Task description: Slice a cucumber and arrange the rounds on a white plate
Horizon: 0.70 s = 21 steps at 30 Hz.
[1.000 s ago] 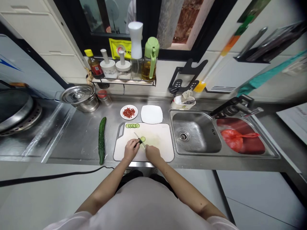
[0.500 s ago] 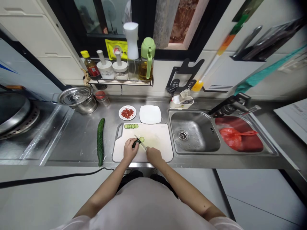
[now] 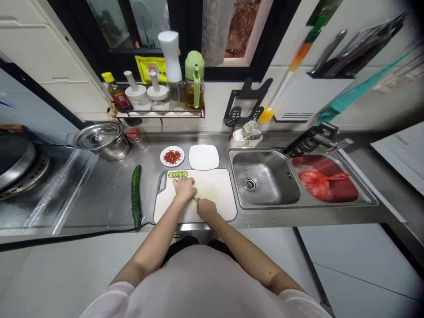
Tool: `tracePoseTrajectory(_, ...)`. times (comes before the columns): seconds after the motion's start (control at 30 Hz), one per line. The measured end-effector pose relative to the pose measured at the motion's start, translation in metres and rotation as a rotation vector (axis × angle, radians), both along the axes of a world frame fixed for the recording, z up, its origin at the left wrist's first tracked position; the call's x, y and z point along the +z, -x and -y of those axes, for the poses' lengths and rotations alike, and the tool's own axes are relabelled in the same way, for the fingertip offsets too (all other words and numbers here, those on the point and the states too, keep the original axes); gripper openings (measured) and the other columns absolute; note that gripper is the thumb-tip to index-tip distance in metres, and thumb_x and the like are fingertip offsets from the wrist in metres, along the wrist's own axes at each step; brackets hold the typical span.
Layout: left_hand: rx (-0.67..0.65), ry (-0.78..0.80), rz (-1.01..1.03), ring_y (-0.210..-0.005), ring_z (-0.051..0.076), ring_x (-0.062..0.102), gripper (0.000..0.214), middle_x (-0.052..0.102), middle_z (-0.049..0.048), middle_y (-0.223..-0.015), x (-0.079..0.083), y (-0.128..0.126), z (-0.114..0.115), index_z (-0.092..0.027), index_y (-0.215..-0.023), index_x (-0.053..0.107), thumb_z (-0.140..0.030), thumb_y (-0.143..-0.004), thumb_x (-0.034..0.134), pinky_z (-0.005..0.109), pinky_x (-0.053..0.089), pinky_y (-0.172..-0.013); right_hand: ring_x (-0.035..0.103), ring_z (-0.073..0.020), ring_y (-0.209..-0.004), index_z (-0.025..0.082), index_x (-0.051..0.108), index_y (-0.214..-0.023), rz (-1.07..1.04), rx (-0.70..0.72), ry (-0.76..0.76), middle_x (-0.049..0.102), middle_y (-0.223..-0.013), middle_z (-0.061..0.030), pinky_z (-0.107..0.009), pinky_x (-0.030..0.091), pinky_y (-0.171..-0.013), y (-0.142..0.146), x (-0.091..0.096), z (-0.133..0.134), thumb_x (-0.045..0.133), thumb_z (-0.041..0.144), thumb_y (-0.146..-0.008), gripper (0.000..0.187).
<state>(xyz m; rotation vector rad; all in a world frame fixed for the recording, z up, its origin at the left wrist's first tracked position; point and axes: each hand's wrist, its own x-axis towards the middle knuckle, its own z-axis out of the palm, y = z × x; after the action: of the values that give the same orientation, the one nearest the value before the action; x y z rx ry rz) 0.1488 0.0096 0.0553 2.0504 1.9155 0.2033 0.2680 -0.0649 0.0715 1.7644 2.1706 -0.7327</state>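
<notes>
My left hand [image 3: 184,190] reaches over the white cutting board [image 3: 225,190], fingers spread and stretched toward a row of cucumber slices [image 3: 178,174] at its upper left edge. What lies under the palm is hidden. Closed on a knife [image 3: 194,198], my right hand [image 3: 207,209] rests low over the middle of the board. Only a short stretch of blade shows between the two hands. A whole cucumber [image 3: 136,196] lies on the steel counter left of the board.
Behind the board stand a small plate of chopped red pieces [image 3: 172,156] and a white square plate [image 3: 203,157]. The sink [image 3: 265,179] is at the right, with a red plastic bag [image 3: 314,183] in its second basin. A lidded pot [image 3: 106,141] stands at the left.
My left hand has moved up to the slice row, and the dark cucumber piece and loose slice beside the blade no longer show. The right hand keeps the knife low. The view has shifted slightly.
</notes>
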Motion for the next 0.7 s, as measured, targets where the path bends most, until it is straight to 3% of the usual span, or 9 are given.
tracePoseTrajectory(0.1,-0.051,0.120,-0.158,-0.113,0.041,0.050,0.021,0.068,0.0176,-0.102,-0.008,-0.015,-0.015,-0.019,-0.079,0.069,-0.022,-0.059,0.073,0.060,0.025,-0.098,0.066,-0.0206,-0.094,0.016,0.058,-0.109,0.013,-0.003,-0.013,0.069,-0.096,-0.0113,-0.030,0.048,-0.077,0.001,-0.001,0.002,0.036,0.011,-0.091,0.028)
tracePoseTrajectory(0.33,-0.110,0.162,-0.173,-0.109,0.037,0.057,0.018,0.071,0.0198,-0.093,-0.027,-0.022,-0.025,-0.019,-0.085,0.070,-0.029,-0.072,0.063,0.062,0.022,-0.099,0.067,-0.0227,-0.093,0.015,0.057,-0.111,0.037,-0.025,-0.015,0.069,-0.094,-0.0138,-0.031,0.048,-0.075,-0.009,0.001,0.017,0.034,0.020,-0.095,0.028)
tracePoseTrajectory(0.7,-0.082,0.190,-0.063,-0.095,0.028,0.064,0.018,0.072,0.0123,-0.090,-0.007,-0.024,-0.019,-0.021,-0.087,0.067,-0.015,-0.077,0.054,0.050,0.029,-0.096,0.066,-0.0244,-0.094,0.016,0.059,-0.108,0.061,-0.059,0.010,0.069,-0.097,-0.0143,-0.033,0.046,-0.075,-0.029,0.007,0.031,0.036,0.024,-0.095,0.027)
